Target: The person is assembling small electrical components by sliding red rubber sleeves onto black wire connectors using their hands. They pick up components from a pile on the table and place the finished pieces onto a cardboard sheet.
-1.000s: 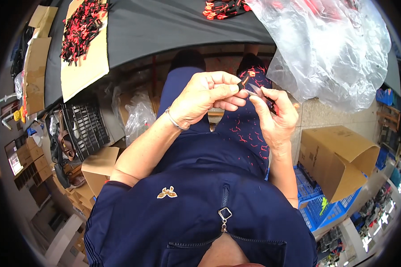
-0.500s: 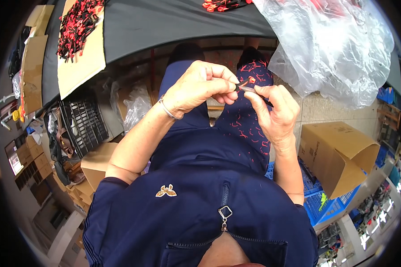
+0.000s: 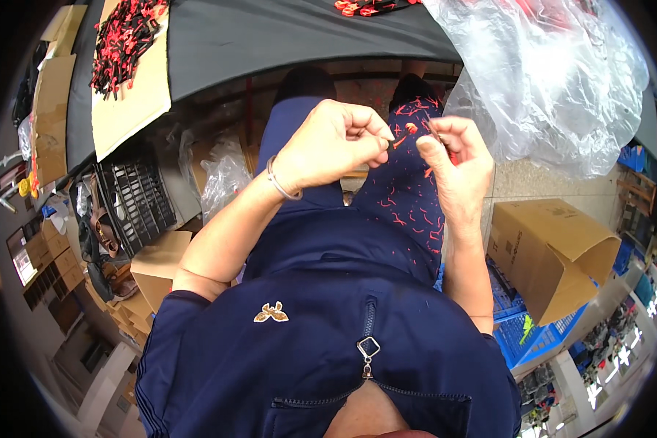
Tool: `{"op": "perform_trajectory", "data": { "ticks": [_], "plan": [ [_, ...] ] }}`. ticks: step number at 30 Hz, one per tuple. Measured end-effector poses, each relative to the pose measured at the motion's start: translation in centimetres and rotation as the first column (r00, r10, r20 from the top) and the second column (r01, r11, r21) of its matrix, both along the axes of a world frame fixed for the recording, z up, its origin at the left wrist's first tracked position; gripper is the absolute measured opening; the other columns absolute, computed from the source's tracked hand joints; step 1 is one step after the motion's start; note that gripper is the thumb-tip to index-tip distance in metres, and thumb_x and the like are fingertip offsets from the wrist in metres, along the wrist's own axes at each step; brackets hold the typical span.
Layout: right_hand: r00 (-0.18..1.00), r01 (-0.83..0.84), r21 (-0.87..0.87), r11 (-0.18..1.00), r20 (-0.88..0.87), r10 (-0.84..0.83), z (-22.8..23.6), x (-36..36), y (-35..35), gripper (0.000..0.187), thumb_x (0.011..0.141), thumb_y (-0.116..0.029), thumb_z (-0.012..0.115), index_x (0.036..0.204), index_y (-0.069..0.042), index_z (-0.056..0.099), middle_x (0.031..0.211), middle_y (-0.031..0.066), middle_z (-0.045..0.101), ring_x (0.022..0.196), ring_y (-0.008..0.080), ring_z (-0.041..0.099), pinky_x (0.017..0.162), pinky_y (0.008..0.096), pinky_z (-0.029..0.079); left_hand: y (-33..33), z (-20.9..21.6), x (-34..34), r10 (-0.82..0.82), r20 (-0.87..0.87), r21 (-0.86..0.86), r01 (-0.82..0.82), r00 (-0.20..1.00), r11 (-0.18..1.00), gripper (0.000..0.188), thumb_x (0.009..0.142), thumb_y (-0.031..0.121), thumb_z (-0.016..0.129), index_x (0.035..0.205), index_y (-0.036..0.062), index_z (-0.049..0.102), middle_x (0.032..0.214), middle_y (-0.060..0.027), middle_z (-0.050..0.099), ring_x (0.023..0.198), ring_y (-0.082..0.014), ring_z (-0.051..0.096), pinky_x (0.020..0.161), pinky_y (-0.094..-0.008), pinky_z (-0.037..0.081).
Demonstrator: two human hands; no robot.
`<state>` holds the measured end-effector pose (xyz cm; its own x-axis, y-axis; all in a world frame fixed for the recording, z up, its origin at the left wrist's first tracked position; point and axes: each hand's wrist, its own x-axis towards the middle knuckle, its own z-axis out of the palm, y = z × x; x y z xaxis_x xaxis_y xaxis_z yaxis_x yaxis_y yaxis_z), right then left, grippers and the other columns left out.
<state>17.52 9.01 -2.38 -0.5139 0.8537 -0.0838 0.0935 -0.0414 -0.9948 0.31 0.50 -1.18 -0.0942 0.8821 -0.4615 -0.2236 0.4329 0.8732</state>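
Note:
My left hand is closed in a pinch above my lap. A small red-orange piece shows at its fingertips; how much of it the fingers hide I cannot tell. A little to the right, my right hand is closed with a thin dark tool between thumb and forefinger. Something red peeks out beside that palm. The hands are apart. Under them, many red scraps lie scattered over my dark blue trouser leg, with a larger orange-red bit between the hands.
Ahead stands a black-covered table. On it, a pile of small black and red pieces rests on cardboard. Clear plastic hangs at the right. A carton sits by a blue crate; a black crate is left.
My hands have drawn apart. The thin tool has moved right, away from my left fingertips, and tilts more upright in my right hand.

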Motion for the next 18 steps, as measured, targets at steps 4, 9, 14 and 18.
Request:
{"op": "perform_trajectory", "data": {
  "ticks": [4,9,14,18],
  "plan": [
    [0.994,-0.049,-0.319,0.947,0.073,0.076,-0.4,-1.4,0.1,0.031,0.080,-0.006,0.071,0.105,0.002,0.055,0.076,0.0061,0.065,0.066,0.0067,0.059,0.058,0.0182,0.045,-0.8,0.6,1.2,-0.048,-0.548,0.195,0.183,0.835,0.964,0.008,0.076,0.002,0.058,0.082,-0.0010,0.063,0.069,-0.0052,0.064,0.063,-0.0063,0.058,0.059,-0.0245,0.049],
    [0.991,-0.102,-0.325,0.940,-0.119,0.067,-2.1,-1.8,-0.6,0.028,0.082,-0.003,0.068,0.106,0.002,0.055,0.081,0.0063,0.065,0.073,0.0088,0.061,0.063,0.0199,0.047,-1.7,-0.5,1.5,0.188,-0.840,0.401,0.350,0.509,0.847,0.011,0.077,0.002,0.064,0.087,0.0002,0.065,0.075,-0.0072,0.067,0.068,-0.0083,0.062,0.062,-0.0265,0.051],
    [0.981,0.040,-0.242,0.969,-0.176,-0.085,-1.4,-2.1,-1.3,0.028,0.081,0.002,0.067,0.106,0.002,0.054,0.090,0.0088,0.064,0.079,0.0115,0.063,0.068,0.0221,0.050,-2.7,-1.0,2.7,0.240,-0.345,0.257,-0.155,0.907,0.954,0.027,0.083,0.018,0.067,0.101,-0.0012,0.063,0.085,-0.0098,0.068,0.071,-0.0117,0.064,0.065,-0.0246,0.053],
    [0.978,0.092,-0.163,0.982,-0.173,-0.120,-1.3,-2.2,-1.8,0.030,0.080,0.003,0.068,0.107,0.002,0.054,0.093,0.0102,0.063,0.080,0.0131,0.063,0.071,0.0236,0.051,-2.4,-0.9,2.5,0.236,0.207,-0.069,-0.227,0.949,0.971,0.023,0.086,0.015,0.064,0.102,-0.0012,0.061,0.087,-0.0105,0.067,0.070,-0.0119,0.065,0.066,-0.0231,0.053]
  ]
}}
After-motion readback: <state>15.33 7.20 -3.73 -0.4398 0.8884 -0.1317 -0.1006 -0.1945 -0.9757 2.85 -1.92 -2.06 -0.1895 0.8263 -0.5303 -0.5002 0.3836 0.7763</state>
